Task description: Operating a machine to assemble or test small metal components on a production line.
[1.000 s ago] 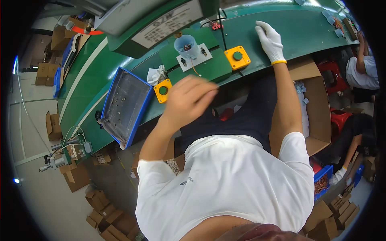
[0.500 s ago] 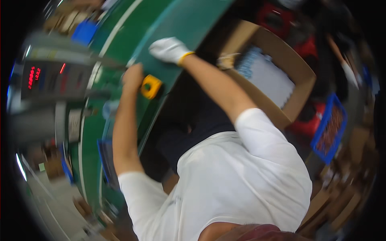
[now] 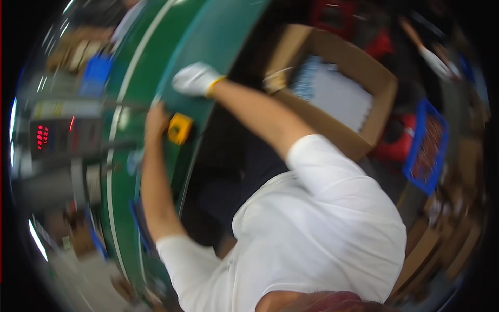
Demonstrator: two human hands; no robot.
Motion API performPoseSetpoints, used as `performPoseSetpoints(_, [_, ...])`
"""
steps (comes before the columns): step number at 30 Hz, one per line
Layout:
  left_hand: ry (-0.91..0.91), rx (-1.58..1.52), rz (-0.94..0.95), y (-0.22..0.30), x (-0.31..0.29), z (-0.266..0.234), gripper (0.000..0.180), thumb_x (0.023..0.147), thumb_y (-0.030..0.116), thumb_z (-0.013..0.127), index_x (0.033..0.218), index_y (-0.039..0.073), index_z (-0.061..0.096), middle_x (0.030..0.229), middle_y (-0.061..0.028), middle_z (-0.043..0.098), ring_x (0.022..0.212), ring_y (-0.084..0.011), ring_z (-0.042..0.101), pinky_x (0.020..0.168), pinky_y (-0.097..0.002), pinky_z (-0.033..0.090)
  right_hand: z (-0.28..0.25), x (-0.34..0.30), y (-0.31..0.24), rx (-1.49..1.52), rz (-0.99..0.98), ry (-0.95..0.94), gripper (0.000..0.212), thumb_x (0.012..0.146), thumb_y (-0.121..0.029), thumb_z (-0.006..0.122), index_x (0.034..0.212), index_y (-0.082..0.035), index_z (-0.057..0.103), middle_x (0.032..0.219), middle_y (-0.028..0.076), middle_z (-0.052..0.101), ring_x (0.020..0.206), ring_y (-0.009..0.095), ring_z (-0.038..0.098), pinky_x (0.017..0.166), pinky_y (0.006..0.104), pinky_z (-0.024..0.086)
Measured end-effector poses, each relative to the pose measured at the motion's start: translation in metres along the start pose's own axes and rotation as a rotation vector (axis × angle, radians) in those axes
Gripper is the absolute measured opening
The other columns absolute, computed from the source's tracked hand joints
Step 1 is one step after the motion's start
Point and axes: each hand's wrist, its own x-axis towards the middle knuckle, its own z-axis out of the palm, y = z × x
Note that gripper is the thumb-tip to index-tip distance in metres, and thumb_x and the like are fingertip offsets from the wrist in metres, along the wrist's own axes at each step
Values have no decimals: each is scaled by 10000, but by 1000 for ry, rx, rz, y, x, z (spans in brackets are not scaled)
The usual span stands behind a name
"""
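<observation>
My bare left hand (image 3: 156, 120) is over the teal strip along the near edge of the green work surface (image 3: 138, 78). Its fingers look closed, with a small pale spot at their tips; motion blur hides what they hold. Just right of this hand sits a yellow block-shaped thing (image 3: 180, 129) with a dark round middle, apart from the fingers. My right hand (image 3: 195, 79), in a white glove with a yellow cuff, is farther out over the same teal strip. Its fingers are smeared together, and nothing shows clearly in them.
At my right stands an open cardboard box (image 3: 382, 117) holding pale sheets and light-blue pieces. Beyond it are a blue crate (image 3: 442, 151) of reddish-brown parts and another person's gloved hand (image 3: 436, 63). A grey machine (image 3: 65, 135) with a red-lit display stands left; a blue bin (image 3: 95, 75) lies beyond.
The whole view has shifted, so both hands, the yellow thing and the box appear farther left. The hands keep nearly the same places over the teal strip.
</observation>
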Motion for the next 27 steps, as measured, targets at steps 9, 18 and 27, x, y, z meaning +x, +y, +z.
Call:
performPoseSetpoints(9, [-75, 4, -155, 15, -2, -7, 323, 866, 104, 750, 1180, 73, 818, 1189, -238, 774, 1136, -411, 738, 1000, -498, 591, 22, 3, 31, 144, 78, 93, 412, 1026, -440, 578, 1240, -149, 775, 1216, 142, 781, 1152, 380, 720, 1005, 457, 572])
performPoseSetpoints(18, [-23, 9, -181, 27, 1, -12, 237, 891, 176, 814, 1122, 153, 859, 1119, -195, 797, 1074, -394, 757, 966, -489, 602, 12, 5, 24, 180, 94, 72, 418, 1032, -430, 572, 1243, -129, 770, 1222, 153, 779, 1163, 388, 714, 1017, 456, 564])
performPoseSetpoints(27, [1, 51, -236, 18, 3, 5, 249, 955, 104, 653, 1130, 85, 829, 1221, -193, 791, 1123, -365, 776, 913, -507, 625, 23, 18, 14, 221, -44, 135, 339, 1041, -350, 643, 1195, -76, 771, 1172, 201, 771, 1130, 379, 728, 987, 414, 557])
